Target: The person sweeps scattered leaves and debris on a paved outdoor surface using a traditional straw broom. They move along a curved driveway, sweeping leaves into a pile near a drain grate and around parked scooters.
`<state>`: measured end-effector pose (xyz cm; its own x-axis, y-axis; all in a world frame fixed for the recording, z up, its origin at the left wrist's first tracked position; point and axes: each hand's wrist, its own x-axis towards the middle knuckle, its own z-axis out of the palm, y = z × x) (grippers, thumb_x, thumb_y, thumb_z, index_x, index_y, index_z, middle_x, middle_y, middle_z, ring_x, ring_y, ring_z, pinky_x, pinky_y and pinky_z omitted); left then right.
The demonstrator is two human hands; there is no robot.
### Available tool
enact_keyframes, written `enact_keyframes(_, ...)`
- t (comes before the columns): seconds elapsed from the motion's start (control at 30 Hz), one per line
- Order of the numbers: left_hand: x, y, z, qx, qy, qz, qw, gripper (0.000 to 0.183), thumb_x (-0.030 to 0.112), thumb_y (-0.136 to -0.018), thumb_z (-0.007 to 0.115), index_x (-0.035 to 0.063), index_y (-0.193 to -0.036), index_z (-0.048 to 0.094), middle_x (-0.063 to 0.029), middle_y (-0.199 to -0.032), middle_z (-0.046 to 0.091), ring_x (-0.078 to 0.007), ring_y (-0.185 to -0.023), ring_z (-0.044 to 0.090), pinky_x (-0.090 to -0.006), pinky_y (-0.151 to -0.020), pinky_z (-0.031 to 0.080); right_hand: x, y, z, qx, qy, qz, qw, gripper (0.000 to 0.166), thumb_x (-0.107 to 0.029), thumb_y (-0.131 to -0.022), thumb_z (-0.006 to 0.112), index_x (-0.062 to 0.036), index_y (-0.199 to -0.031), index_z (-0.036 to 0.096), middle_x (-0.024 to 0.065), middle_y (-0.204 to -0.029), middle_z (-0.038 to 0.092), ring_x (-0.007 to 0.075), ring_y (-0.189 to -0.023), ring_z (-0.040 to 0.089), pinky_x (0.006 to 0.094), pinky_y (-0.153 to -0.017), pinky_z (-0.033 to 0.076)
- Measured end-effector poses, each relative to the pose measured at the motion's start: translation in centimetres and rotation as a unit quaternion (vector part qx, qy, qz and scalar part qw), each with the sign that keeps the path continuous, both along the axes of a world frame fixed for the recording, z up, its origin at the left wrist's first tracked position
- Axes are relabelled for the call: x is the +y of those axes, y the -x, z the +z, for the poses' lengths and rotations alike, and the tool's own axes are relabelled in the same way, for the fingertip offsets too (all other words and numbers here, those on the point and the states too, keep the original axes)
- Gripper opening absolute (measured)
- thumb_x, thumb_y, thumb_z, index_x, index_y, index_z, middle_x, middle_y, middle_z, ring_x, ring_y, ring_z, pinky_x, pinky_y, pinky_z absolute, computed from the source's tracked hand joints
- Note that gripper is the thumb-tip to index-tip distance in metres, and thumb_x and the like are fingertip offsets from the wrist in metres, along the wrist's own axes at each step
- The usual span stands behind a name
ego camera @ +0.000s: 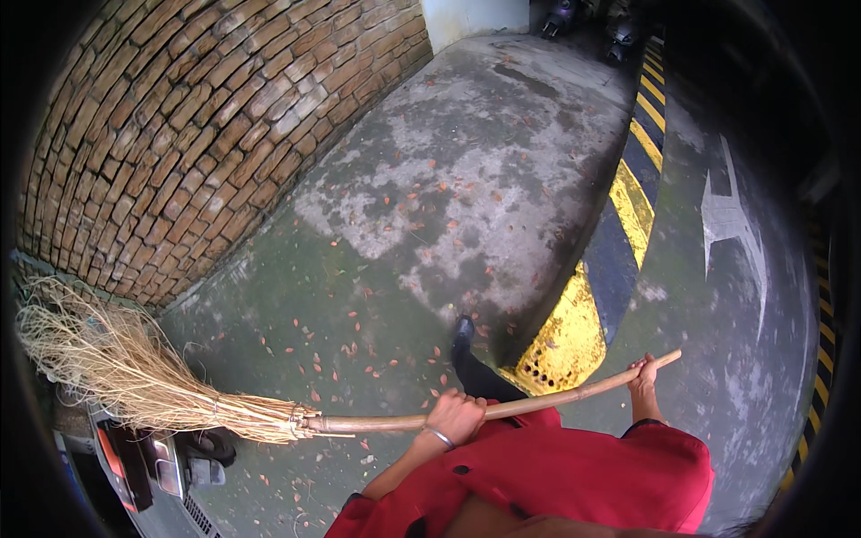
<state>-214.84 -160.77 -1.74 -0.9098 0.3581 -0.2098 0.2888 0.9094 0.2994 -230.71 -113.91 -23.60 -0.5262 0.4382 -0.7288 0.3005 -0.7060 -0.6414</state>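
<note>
Across the front of my body I hold a twig broom with a bamboo handle [538, 405]. My left hand [456, 418] grips the handle near its middle, not far from where the twigs are bound; a silver bangle is on that wrist. Toward the handle's bare end, my right hand [644, 374] is closed around the bamboo. The bushy twig head [128, 366] points out to the left, apparently raised off the ground. Reddish fallen leaves [353, 326] lie scattered over the mossy concrete ground [403, 222] ahead.
A stone-brick wall [222, 121] rises at the left. A yellow-and-black striped kerb [615, 249] runs ahead on the right, beside a lane with a white painted arrow [733, 215]. Motor scooters [622, 37] stand at the far end. A parked vehicle [144, 464] is at lower left.
</note>
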Motion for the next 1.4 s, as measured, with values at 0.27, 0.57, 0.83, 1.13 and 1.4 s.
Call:
enact_keyframes(0.27, -12.5, 21.0, 1.0, -0.030, 0.021, -0.004, 0.999, 0.027, 0.036, -0.077, 0.065, 0.0093, -0.076, 0.059, -0.0117, -0.068, 0.065, -0.0318, -0.067, 0.064, -0.0427, -0.066, 0.050, -14.5, 19.7, 0.2, 0.058, 0.074, -0.031, 0.995, 0.032, -0.025, -0.094, 0.052, -0.0151, -0.067, 0.037, -0.0016, -0.053, 0.035, 0.0136, -0.045, 0.037, 0.0293, -0.042, 0.039)
enact_keyframes(0.57, -11.4, 47.0, -3.4, -0.140, 0.001, -0.140, 0.980, 0.024, 0.028, -0.077, 0.063, 0.0107, -0.094, 0.062, -0.0180, -0.075, 0.066, -0.0391, -0.078, 0.064, -0.0464, -0.076, 0.048, -9.3, 32.6, 11.1, 0.218, -0.018, -0.166, 0.962, 0.028, -0.026, -0.093, 0.058, -0.0156, -0.073, 0.041, -0.0049, -0.052, 0.034, 0.0085, -0.043, 0.038, 0.0266, -0.042, 0.040)
enact_keyframes(0.83, -5.1, 76.3, -2.6, -0.052, -0.119, -0.278, 0.952, 0.014, 0.026, -0.072, 0.065, 0.0119, -0.075, 0.062, -0.0144, -0.067, 0.063, -0.0358, -0.069, 0.062, -0.0473, -0.064, 0.047, -6.5, 40.9, 19.0, 0.503, -0.014, -0.216, 0.837, 0.019, -0.017, -0.100, 0.045, -0.0034, -0.095, 0.056, -0.0043, -0.055, 0.035, 0.0056, -0.044, 0.033, 0.0222, -0.044, 0.034)
enact_keyframes(1.13, 8.9, 98.4, -4.7, -0.069, -0.096, -0.414, 0.903, 0.019, 0.030, -0.073, 0.063, 0.0116, -0.079, 0.061, -0.0104, -0.073, 0.065, -0.0320, -0.077, 0.064, -0.0431, -0.074, 0.045, -1.2, 48.0, 17.6, 0.497, -0.124, -0.309, 0.801, 0.025, -0.018, -0.102, 0.040, -0.0030, -0.087, 0.055, -0.0031, -0.053, 0.033, 0.0059, -0.041, 0.030, 0.0215, -0.041, 0.032)
enact_keyframes(1.4, 21.6, 117.9, -2.3, -0.058, -0.088, -0.400, 0.910, 0.013, 0.025, -0.070, 0.061, 0.0116, -0.071, 0.063, -0.0142, -0.065, 0.063, -0.0358, -0.067, 0.063, -0.0467, -0.066, 0.048, 10.4, 67.9, 17.1, 0.465, -0.071, -0.371, 0.801, 0.032, -0.020, -0.101, 0.044, -0.0086, -0.072, 0.046, -0.0037, -0.051, 0.030, 0.0068, -0.041, 0.029, 0.0221, -0.042, 0.030)
